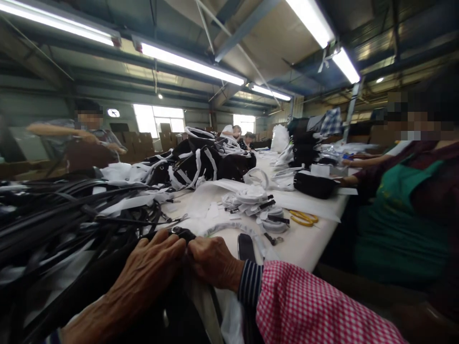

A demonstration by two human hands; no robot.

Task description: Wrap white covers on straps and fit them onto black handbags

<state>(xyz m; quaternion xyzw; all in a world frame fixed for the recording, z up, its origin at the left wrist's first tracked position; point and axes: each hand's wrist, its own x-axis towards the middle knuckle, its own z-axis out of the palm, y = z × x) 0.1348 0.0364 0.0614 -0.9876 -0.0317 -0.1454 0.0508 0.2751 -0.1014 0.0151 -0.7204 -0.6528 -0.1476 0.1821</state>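
The table (pixel 310 239) is kinda swamped with straps (pixel 71 205) and white-wrapped handles (pixel 251 196). Right up close, a black bag (pixel 154 310) is gripped at its top by left hand (pixel 158 258) and right hand (pixel 214 260), fingers curled tight.

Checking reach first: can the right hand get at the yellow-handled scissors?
Likely yes, once freed: the right hand seems closed on the dark piece. The yellow-handled scissors lie uncovered on the table, with the white bundles beside them.

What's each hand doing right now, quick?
Left hand: closed, holding the black bag.
Right hand: closed, holding the same black bag.
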